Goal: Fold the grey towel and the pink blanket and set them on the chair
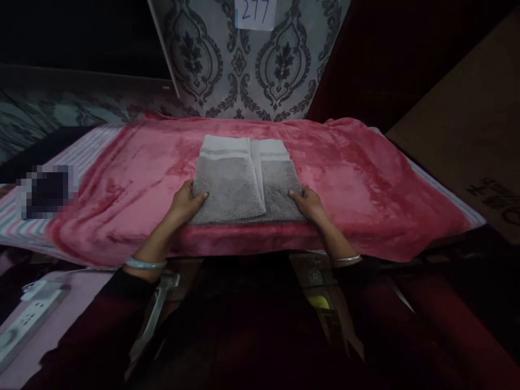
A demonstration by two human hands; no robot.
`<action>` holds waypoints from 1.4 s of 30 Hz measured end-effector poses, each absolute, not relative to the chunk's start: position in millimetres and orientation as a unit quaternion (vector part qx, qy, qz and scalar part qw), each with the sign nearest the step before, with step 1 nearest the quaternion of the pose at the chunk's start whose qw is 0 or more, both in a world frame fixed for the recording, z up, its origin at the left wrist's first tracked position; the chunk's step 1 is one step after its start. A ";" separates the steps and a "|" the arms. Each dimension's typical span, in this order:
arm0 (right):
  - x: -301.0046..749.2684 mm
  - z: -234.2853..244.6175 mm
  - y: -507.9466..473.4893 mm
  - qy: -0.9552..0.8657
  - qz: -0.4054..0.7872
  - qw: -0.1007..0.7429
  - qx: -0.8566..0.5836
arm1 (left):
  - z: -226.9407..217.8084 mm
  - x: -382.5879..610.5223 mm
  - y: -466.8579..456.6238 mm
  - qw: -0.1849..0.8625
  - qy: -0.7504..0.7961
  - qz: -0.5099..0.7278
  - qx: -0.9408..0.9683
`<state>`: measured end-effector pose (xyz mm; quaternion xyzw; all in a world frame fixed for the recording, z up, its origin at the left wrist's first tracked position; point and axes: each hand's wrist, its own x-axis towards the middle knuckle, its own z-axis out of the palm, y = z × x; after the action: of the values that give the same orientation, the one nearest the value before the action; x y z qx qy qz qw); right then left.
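A grey towel (229, 181) with a white band along its far end lies folded on a pink plush blanket (357, 173). Its two sides are turned inward and meet near the middle, the left flap lying over the right. My left hand (187, 201) grips the towel's left edge, thumb on top and fingers tucked beneath. At the opposite edge, my right hand (307, 201) pinches the towel the same way, its fingers partly hidden under the cloth.
A striped cloth (91, 154) shows under the blanket at the left. On it lies a dark, pixelated object (49, 190). A power strip (30, 317) sits at lower left. To the right leans a large cardboard box (463, 124). A paper marked 277 (255, 13) hangs on the patterned wall.
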<state>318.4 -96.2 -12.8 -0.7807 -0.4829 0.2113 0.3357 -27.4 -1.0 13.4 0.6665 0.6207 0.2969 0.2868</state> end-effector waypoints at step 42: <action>230.8 -37.9 -159.8 -0.769 -0.015 0.316 -0.555 | -25.2 -5.4 -102.7 -0.063 0.354 0.196 0.912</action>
<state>230.8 -159.8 -37.9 -0.5554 -0.7692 -0.0153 0.3157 -5.4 -102.7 -25.2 0.9122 0.3542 0.1962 -0.0630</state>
